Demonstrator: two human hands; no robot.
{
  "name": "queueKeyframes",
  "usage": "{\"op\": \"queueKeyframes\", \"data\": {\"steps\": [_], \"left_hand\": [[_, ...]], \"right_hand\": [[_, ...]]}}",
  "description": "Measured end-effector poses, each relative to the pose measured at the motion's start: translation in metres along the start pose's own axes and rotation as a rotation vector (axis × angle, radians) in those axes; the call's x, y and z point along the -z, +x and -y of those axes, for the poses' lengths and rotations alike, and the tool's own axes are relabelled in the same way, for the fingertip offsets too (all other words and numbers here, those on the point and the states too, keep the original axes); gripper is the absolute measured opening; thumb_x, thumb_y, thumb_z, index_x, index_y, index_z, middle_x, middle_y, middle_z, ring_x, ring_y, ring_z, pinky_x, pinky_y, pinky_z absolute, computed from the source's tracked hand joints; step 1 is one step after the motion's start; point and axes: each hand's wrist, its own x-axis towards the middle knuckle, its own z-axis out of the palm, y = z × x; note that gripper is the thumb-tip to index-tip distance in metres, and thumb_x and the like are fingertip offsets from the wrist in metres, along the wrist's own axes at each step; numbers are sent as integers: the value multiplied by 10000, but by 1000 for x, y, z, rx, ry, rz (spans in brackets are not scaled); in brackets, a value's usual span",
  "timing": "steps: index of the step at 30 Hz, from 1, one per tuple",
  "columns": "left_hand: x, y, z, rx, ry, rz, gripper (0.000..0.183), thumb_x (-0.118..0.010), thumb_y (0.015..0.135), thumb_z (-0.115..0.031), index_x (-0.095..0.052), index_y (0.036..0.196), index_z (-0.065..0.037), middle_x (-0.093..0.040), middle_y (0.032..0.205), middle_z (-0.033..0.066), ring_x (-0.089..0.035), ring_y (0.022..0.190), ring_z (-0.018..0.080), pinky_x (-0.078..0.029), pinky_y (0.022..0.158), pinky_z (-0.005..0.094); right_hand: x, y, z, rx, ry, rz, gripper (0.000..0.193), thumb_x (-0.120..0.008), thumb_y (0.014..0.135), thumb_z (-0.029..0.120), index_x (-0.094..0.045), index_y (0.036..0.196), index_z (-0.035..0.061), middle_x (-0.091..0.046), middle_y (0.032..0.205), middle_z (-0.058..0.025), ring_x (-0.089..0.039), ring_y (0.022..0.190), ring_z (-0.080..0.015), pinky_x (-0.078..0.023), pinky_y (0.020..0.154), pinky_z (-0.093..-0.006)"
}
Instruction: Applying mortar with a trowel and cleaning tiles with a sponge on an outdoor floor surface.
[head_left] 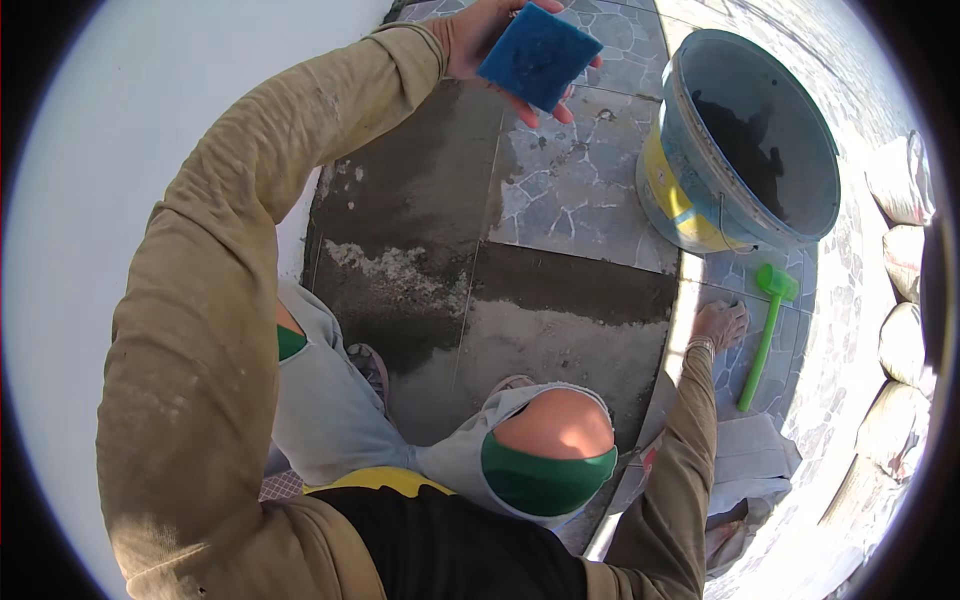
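At the top, my left hand (470,40) supports a square blue sponge (540,57), which lies across the palm, with fingertips showing past its edges. Below it are a patterned stone-look tile (575,195) with grey smears and a dark, damp bed of mortar (400,200). Off to the right, my right hand (721,324) rests palm down on another patterned tile (775,370) and holds nothing I can see. Just right of that hand lies a bright green mallet (768,335), not touched by it.
A large bucket (680,200) with dark contents stands at the upper right. White wall (200,70) borders the left side. Grey cloth or paper (745,455) lies below the mallet. Several filled sacks (900,340) line the far right. My knees are bent over the mortar.
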Motion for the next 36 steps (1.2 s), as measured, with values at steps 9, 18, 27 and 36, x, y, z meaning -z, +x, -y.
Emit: {"op": "queueKeyframes", "data": {"steps": [9,18,27,36], "left_hand": [[99,-104,229,339,-45,-725,646,-625,839,-621,-577,1195,-84,-609,1101,142,-625,911,246,-532,648,364],[181,-149,341,377,264,-904,681,-670,845,-392,-444,1389,-52,-585,1134,144,-610,875,210,-507,596,363],[220,-267,331,672,595,-965,898,-748,746,-535,-444,1390,13,-600,1191,203,-607,1010,245,-508,741,361],[300,-227,312,768,673,-787,569,-654,870,-293,-501,1296,52,-671,1037,162,-662,926,291,-489,838,390]], "right_hand": [[-5,8,2,32,-93,-20,396,-487,889,261,-557,1230,72,-552,1280,-143,-479,1248,-309,-351,1058,-452],[-11,7,-4,57,-131,-32,394,-500,898,279,-553,1228,70,-572,1227,-168,-531,1158,-347,-414,974,-462],[-21,14,-12,82,-111,-49,410,-498,896,275,-561,1237,59,-574,1232,-184,-523,1162,-352,-406,990,-464],[-3,12,-5,61,-143,-34,417,-488,895,260,-574,1243,47,-581,1240,-188,-527,1169,-351,-402,1001,-460]]}}
